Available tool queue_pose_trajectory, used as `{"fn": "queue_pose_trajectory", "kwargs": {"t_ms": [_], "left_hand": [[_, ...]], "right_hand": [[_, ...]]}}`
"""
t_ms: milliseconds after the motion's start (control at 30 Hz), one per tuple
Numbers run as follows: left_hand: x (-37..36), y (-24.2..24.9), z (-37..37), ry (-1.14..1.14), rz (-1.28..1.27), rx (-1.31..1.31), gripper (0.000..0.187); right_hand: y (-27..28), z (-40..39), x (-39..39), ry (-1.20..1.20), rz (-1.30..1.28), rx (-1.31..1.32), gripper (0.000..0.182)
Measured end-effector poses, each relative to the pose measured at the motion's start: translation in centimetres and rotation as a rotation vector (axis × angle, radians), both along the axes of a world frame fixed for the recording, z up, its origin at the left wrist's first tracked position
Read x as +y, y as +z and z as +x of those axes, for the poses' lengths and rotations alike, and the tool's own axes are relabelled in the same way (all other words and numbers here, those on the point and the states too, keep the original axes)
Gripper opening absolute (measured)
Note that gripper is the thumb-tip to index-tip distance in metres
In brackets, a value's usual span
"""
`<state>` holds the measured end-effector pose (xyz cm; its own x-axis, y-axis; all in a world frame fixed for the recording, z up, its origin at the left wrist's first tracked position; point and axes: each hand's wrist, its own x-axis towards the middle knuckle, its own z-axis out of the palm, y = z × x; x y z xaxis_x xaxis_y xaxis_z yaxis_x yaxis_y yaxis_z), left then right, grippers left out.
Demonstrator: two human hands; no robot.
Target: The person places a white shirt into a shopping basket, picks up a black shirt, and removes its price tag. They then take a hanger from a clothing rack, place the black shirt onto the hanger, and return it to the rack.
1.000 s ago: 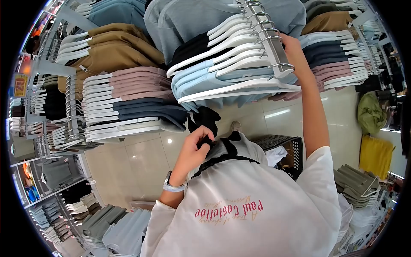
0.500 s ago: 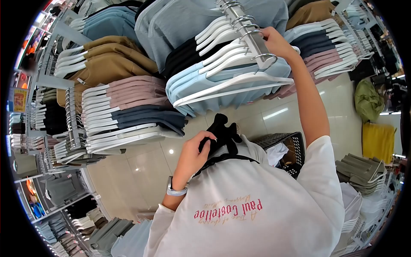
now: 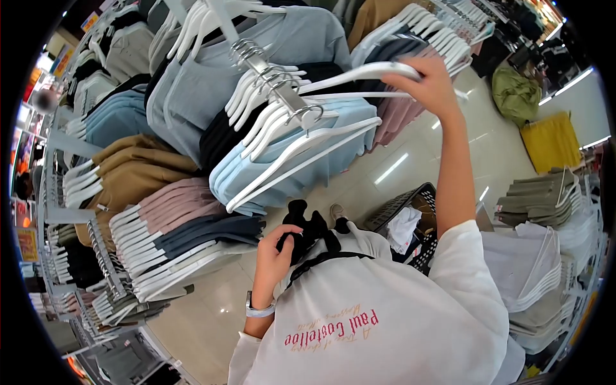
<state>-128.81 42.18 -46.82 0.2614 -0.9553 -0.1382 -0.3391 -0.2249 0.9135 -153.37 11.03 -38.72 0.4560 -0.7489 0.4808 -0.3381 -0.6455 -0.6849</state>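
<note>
My right hand (image 3: 427,86) is raised at the right of the rail, its fingers closed round a white clothes hanger (image 3: 350,76) that looks bare. Close by, the metal rail (image 3: 276,86) carries white hangers with light blue garments (image 3: 234,183). A white hanger (image 3: 298,151) with no garment visible on it hangs at the rail's front end. Down at waist height, my left hand (image 3: 273,256) grips a bundle of black cloth (image 3: 308,231); its exact kind cannot be made out.
Folded-over brown tops (image 3: 138,170) and pink garments (image 3: 170,208) hang at left. A black basket (image 3: 420,199) with white cloth inside stands on the floor by my right side. Grey garments (image 3: 536,199) hang at right, below a yellow cloth (image 3: 550,144).
The view has turned, and the rail now appears further left. My right hand, earlier behind the rail's edge, is now out to its right with a white hanger. The left hand keeps its grip.
</note>
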Motion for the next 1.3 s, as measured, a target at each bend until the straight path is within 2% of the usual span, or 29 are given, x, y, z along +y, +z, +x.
{"fn": "queue_pose_trajectory", "kwargs": {"t_ms": [200,333,367,433,467,533,633,800,933,1000,1067,1233,1267,1300], "left_hand": [[-1.2,-0.1,0.4,-0.062,0.012,0.045,0.02],[-2.0,-0.3,0.8,-0.056,0.011,0.043,0.02],[-2.3,-0.2,0.8,-0.068,0.003,0.075,0.021],[-2.8,0.8,0.4,-0.071,0.037,0.065,0.021],[-3.0,1.2,0.1,-0.073,0.065,0.055,0.021],[-3.4,1.4,-0.5,-0.105,-0.116,-0.084,0.021],[-3.6,4.5,-1.0,-0.145,-0.014,-0.336,0.022],[-3.1,5.4,-0.7,-0.276,-0.085,-0.578,0.028],[-3.0,5.8,-0.9,-0.355,-0.215,-0.583,0.031],[-3.1,6.1,-0.9,-0.384,-0.238,-0.599,0.032],[-3.2,6.4,-1.1,-0.415,-0.263,-0.614,0.033],[-4.4,7.7,-1.9,-0.483,-0.538,-0.81,0.051],[-4.3,7.7,-2.0,-0.486,-0.539,-0.811,0.051],[-3.9,7.8,-2.2,-0.462,-0.424,-0.792,0.052]], "right_hand": [[-3.4,-10.3,6.8,-0.412,0.083,-0.059,0.016],[-9.4,-18.2,11.2,-0.451,0.266,-0.641,0.022],[-9.7,-18.4,12.4,-0.455,0.272,-0.64,0.022],[-10.0,-18.4,14.1,-0.217,0.219,-0.615,0.026],[-9.4,-17.9,14.1,-0.209,0.236,-0.615,0.026],[-7.2,-15.7,13.8,0.254,0.416,-0.223,0.03],[-7.0,-12.2,13.8,0.284,0.445,-0.209,0.031],[-6.4,-9.4,12.7,0.312,0.374,-0.143,0.026],[-5.8,-8.2,12.0,0.325,0.339,-0.139,0.022],[-5.6,-7.6,11.8,0.341,0.397,-0.161,0.025],[-5.6,-5.8,11.7,0.418,0.294,-0.173,0.035],[-8.2,-0.6,13.6,0.437,0.348,-0.288,0.026],[-8.0,0.1,14.3,0.456,0.466,-0.247,0.025],[-7.9,0.7,14.7,0.476,0.585,-0.204,0.027]]}}
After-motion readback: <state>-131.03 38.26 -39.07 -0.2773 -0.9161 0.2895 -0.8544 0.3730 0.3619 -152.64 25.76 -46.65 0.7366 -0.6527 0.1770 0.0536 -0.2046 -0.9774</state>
